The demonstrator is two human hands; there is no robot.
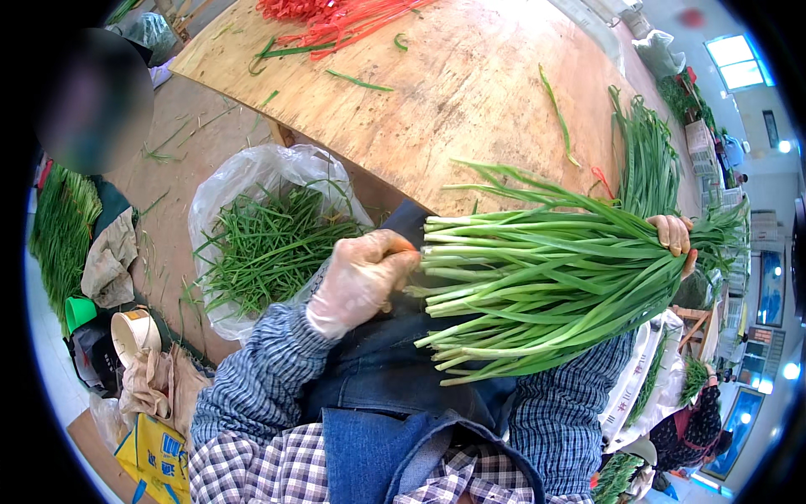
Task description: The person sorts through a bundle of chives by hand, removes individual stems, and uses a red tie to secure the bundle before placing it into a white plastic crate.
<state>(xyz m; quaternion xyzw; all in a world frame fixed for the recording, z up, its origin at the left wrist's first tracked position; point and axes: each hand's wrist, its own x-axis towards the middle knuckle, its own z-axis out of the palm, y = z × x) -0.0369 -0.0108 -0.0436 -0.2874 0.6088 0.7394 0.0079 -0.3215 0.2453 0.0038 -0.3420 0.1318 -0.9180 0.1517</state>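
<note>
A large bunch of Chinese chives (546, 269) lies across in front of me, pale cut ends to the left and green leaves to the right. My right hand (674, 239) is closed around its leafy part, with the fingers showing at the top and the palm hidden behind the leaves. My left hand (361, 275), in a thin whitish glove with bared fingertips, is closed in a pinch right beside the stem ends. Whatever sits between those fingers, if anything, is too small to make out.
A wooden table (437, 92) carries red ties (315, 17), loose leaves and another bunch of chives (646, 160). Below its left edge stands a clear plastic bag (243, 176) of green trimmings (273, 248). More chives (63, 235) lie far left; another person (688, 437) is at lower right.
</note>
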